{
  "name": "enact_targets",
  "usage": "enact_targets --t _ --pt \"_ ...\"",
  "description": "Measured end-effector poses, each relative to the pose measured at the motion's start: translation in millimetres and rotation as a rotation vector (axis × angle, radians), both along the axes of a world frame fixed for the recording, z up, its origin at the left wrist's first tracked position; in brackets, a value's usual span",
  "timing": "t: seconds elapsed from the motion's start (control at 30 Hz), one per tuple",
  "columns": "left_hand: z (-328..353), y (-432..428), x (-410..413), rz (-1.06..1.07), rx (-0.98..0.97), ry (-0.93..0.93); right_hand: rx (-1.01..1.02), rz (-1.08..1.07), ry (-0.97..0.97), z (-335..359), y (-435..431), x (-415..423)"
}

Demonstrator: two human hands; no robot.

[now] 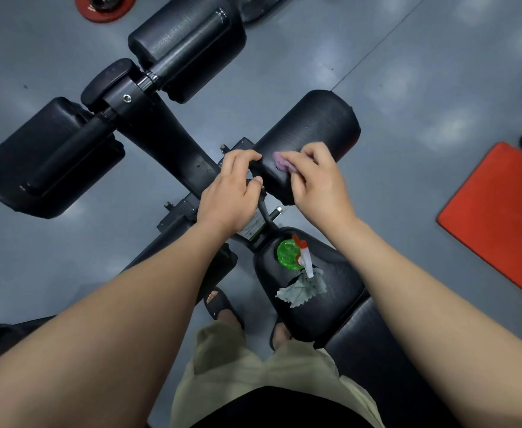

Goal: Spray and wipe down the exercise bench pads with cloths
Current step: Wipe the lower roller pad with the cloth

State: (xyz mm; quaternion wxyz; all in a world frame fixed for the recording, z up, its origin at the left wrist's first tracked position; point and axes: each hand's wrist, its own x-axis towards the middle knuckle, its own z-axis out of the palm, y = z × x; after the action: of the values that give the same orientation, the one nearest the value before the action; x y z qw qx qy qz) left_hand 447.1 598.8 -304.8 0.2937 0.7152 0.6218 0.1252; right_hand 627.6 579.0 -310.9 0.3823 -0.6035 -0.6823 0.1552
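Right hand [318, 183] presses purple cloth [281, 160] on roller pad [312, 128] (frame label [253, 227] unreadable).

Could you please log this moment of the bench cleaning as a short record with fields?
activity: wiping a roller pad of the black exercise bench
right hand: presses a purple cloth onto the near end of the pad
left hand: grips the frame beside the pad's near end
spray bottle: green, white and red trigger, standing on the seat pad, untouched
grey cloth: crumpled on the seat pad beside the bottle
floor: grey, with a red mat to the right
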Motion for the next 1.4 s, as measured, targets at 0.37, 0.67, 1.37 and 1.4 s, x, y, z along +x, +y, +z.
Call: enact_targets --t 0.37,0.67,1.37,1.4 --pt "-2 0 0 0.005 0.015 0.007 -0.006 0.051 -0.053 -4 -19 -9" --pt "0 -1 1 0.002 0.022 0.007 -0.105 -0.099 -0.208 11 29 -8" --pt "0 -1 0 -0.023 0.03 0.007 -0.348 -0.434 0.107 -1 98 79" --pt "-1 -1 -1 -0.023 0.031 0.008 -0.354 -0.444 0.116 -1 95 80"
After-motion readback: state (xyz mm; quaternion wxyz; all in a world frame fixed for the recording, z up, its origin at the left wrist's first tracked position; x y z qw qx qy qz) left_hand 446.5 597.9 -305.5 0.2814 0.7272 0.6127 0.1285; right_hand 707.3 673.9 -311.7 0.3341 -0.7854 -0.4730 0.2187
